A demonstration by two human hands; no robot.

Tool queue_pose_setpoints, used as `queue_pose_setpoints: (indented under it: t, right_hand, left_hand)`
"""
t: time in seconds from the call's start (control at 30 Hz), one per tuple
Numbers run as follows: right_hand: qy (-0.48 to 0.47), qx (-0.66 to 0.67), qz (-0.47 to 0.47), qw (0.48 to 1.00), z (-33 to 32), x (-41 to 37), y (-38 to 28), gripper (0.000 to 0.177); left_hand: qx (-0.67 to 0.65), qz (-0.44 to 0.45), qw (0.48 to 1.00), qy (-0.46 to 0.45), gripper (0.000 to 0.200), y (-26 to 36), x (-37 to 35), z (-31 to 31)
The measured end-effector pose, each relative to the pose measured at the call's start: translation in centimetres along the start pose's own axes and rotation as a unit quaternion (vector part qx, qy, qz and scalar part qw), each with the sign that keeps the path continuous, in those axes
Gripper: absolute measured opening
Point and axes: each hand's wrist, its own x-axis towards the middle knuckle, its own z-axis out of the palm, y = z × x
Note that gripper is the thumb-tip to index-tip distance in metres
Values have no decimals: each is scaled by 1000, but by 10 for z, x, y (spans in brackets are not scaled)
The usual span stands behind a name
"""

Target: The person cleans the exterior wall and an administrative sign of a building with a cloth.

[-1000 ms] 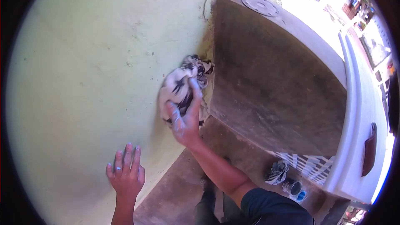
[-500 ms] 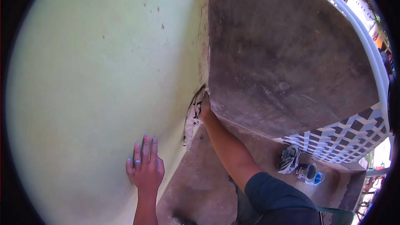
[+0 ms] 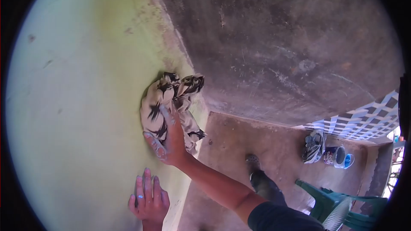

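Observation:
A crumpled cloth (image 3: 156,111), beige with black patches, is pressed against the pale green wall (image 3: 85,124) near the corner. My right hand (image 3: 170,139) grips it, with pale smears on the fingers and thumb. Lower down, my left hand (image 3: 150,203) lies flat on the same wall, fingers stretched upward and holding nothing. A ring or light spot shows on one of its fingers.
A dark grey wall (image 3: 274,51) meets the green one at the corner. On the brown floor (image 3: 239,145) stand a crumpled bag (image 3: 314,147), a paint bucket (image 3: 334,155) and a blue pail (image 3: 349,161). Green plastic chairs (image 3: 319,199) are at the lower right, near my foot (image 3: 252,161).
My right hand has brought the cloth out of the corner onto the green wall, where more of it shows. The view has shifted, bringing the chairs into sight. My left hand stays flat on the wall.

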Motion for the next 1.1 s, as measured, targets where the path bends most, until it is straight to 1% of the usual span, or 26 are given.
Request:
queue_pose_setpoints:
  t: [0.03, 0.07, 0.13, 0.2, 0.27, 0.3, 0.33, 0.37, 0.4, 0.47, 0.53, 0.57, 0.6, 0.63, 0.67, 0.7, 0.73, 0.77, 0.8, 0.87, 0.9, 0.93, 1.0, 1.07, 1.1]
  right_hand:
    - [-6, -16, -75, 997, -2, 3, 18, 74]
    - [-10, -14, -78, 997, -4, 3, 40, 74]
    - [45, -48, -12, 998, -5, -10, 98, 76]
    - [79, -20, 80, 993, -8, -30, 163, 74]
    - [106, 5, 182, 977, -17, -52, 216, 73]
    - [121, 21, 235, 964, -24, -80, 260, 71]
    - [138, 36, 275, 951, -28, -104, 302, 70]
    - [156, 52, 390, 906, -26, -137, 347, 72]
    - [160, 147, 481, 849, -40, -139, 345, 71]
    - [160, 199, 607, 752, -47, -194, 402, 68]
    - [143, 213, 553, 793, -48, -210, 384, 62]
    - [113, 177, 579, 788, -50, -204, 362, 62]
    - [71, 121, 581, 802, -52, -186, 328, 67]
    - [68, 127, 510, 848, -51, -178, 289, 76]
    - [37, 173, 435, 883, -54, -165, 251, 80]
    - [40, 251, 393, 884, -50, -153, 218, 82]
    - [-6, 265, 369, 891, -53, -147, 200, 85]
    - [-61, 191, 281, 938, -56, -136, 192, 85]
    - [-113, 115, 188, 969, -58, -122, 195, 84]
    - [-116, 25, 141, 983, -60, -100, 215, 81]
    - [-90, 11, 82, 992, -59, -99, 240, 79]
    - [-76, 24, 66, 995, -56, -106, 270, 80]
    - [5, 56, 110, 992, -44, -122, 314, 80]
    - [65, 47, 147, 986, -44, -128, 349, 75]
    - [88, 76, 172, 978, -45, -128, 365, 72]
  left_hand:
    - [-3, 16, 1000, 4, 23, 4, 4, 7]
    - [-2, 32, 999, 9, 20, 9, 7, 14]
    - [-20, 38, 999, 11, 17, 18, 10, 26]
    - [-38, 47, 998, 4, 15, 27, 12, 38]
    - [-40, 44, 998, 28, 13, 37, 17, 48]
    - [-41, 51, 998, 9, 13, 46, 19, 57]
    - [-41, 50, 998, 14, 13, 50, 22, 63]
    - [-42, 48, 998, 18, 13, 55, 25, 68]
    - [-44, 50, 998, 13, 13, 60, 28, 73]
    - [-52, 63, 997, 14, 12, 67, 32, 81]
    - [-48, 77, 996, 1, 10, 74, 34, 88]
    - [-49, 96, 994, -5, 7, 74, 30, 94]
    - [-52, 95, 994, -16, 7, 76, 31, 92]
    - [-57, 102, 993, -16, 7, 77, 34, 90]
    - [-61, 109, 992, -18, 7, 76, 35, 87]
    - [-63, 108, 992, -20, 7, 75, 35, 86]
    - [-74, 101, 992, -26, 8, 75, 33, 86]
    - [-85, 94, 991, -31, 8, 76, 30, 88]
    - [-87, 97, 991, -33, 8, 76, 24, 94]
    - [-97, 89, 991, -26, 8, 76, 12, 102]
    - [-73, 84, 993, -32, 8, 81, 15, 103]
    - [-73, 87, 993, -33, 8, 86, 18, 105]
    - [-46, 78, 996, -27, 7, 97, 25, 107]
    - [-49, 87, 994, -36, 7, 107, 29, 115]
    - [-53, 95, 993, -41, 7, 112, 31, 121]
